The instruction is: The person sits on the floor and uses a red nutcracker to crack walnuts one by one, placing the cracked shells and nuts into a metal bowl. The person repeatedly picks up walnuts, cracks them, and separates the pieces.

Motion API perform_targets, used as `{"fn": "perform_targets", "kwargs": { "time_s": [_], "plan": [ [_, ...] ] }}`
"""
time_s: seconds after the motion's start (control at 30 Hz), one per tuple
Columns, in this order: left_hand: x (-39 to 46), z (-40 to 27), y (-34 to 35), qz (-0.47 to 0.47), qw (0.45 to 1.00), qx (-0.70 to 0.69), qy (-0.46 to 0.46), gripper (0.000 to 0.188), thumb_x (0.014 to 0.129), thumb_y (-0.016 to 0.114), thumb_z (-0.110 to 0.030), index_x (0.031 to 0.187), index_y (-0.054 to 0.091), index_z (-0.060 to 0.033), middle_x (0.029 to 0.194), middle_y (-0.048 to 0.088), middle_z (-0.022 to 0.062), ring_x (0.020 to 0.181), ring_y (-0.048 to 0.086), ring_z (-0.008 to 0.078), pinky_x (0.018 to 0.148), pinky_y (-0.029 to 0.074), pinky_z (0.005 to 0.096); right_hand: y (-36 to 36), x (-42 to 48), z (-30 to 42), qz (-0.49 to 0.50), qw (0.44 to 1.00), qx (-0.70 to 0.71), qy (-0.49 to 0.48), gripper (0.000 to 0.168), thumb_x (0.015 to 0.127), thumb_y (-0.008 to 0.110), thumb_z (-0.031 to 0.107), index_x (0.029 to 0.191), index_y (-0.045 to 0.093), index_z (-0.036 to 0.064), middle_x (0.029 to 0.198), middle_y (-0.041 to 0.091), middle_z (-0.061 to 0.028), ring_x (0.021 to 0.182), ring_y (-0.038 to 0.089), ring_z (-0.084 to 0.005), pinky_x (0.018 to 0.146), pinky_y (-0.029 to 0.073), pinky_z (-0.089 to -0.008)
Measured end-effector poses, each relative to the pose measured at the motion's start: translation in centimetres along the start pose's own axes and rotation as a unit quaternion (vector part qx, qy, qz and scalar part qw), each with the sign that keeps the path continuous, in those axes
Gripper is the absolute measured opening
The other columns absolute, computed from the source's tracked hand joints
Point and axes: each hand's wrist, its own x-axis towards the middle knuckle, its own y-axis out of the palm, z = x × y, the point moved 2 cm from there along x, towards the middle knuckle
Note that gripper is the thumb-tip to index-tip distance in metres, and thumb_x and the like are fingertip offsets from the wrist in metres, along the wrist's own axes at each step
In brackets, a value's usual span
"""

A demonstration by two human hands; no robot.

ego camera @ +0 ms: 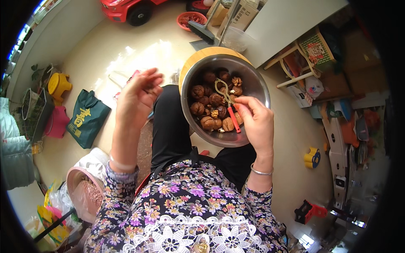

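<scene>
A stainless steel bowl (259, 79) with whole walnuts (198, 91) and shelled kernels (236, 81) in it stands on a round wooden surface (197, 60) in front of my knees. A nutcracker (233, 118) with red-covered handles lies on the walnuts. My right hand (258, 121) is over the bowl's right side, thumb and fingertips together beside the nutcracker; whether a small piece is between them cannot be made out. Raised left of the bowl, my left hand (142, 90) is slightly blurred, its fingers loosely bent and no object visible in it.
Beyond the bowl are a broom (202, 31), a clear plastic tub (235, 39), a red basin (183, 20) and a red toy car (120, 9). A green bag (88, 118) and a yellow stool (59, 86) are at left, a pink basket (71, 189) at lower left. Shelving (294, 63) stands at right.
</scene>
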Motion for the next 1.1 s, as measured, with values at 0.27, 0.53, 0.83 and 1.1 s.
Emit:
{"fn": "perform_targets", "kwargs": {
  "time_s": [0.27, 0.53, 0.83, 1.1],
  "plan": [
    [6.7, -1.0, -11.7, -0.251, 0.919, 0.232, 0.196, 0.026, 0.097, 0.062, -0.02, 0.115, 0.066, -0.003, 0.114, 0.064, 0.0036, 0.104, 0.056, 0.0122, 0.078, 0.048, 0.0256, 0.7, -0.7, -1.1, 0.032, 0.98, -0.191, -0.036, 0.012, 0.086, 0.07, 0.014, 0.091, 0.067, 0.003, 0.089, 0.066, -0.0128, 0.083, 0.066, -0.0345, 0.073, 0.052, -0.0433],
    [0.9, 1.6, 1.5, 0.03, 0.903, 0.361, 0.232, 0.024, 0.096, 0.064, -0.013, 0.116, 0.066, 0.0002, 0.099, 0.07, 0.0059, 0.089, 0.064, 0.0132, 0.076, 0.051, 0.0269, 1.9, -0.7, -0.8, 0.073, 0.944, -0.314, -0.064, 0.038, 0.075, 0.081, 0.019, 0.101, 0.059, 0.003, 0.099, 0.058, -0.0142, 0.097, 0.06, -0.0326, 0.084, 0.05, -0.0427],
    [-2.5, 5.2, 10.1, 0.137, 0.473, 0.763, 0.419, 0.016, 0.075, 0.063, -0.002, 0.089, 0.065, -0.0089, 0.086, 0.059, 0.0081, 0.097, 0.062, 0.0281, 0.114, 0.026, 0.0539, 1.6, 0.0, -1.1, 0.031, 0.962, -0.267, -0.039, 0.017, 0.083, 0.066, 0.012, 0.094, 0.059, 0.001, 0.087, 0.064, -0.0191, 0.084, 0.064, -0.0368, 0.076, 0.052, -0.0451],
    [0.1, 9.0, 10.5, 0.267, 0.427, 0.796, 0.337, 0.018, 0.075, 0.064, -0.006, 0.092, 0.06, -0.0061, 0.088, 0.058, 0.0102, 0.093, 0.058, 0.0297, 0.089, 0.043, 0.0445, -0.7, 0.3, -2.0, -0.007, 0.911, 0.388, 0.141, 0.01, 0.099, 0.052, 0.007, 0.108, 0.051, 0.002, 0.097, 0.068, -0.0134, 0.074, 0.068, -0.0193, 0.062, 0.058, -0.0297]
  ]
}}
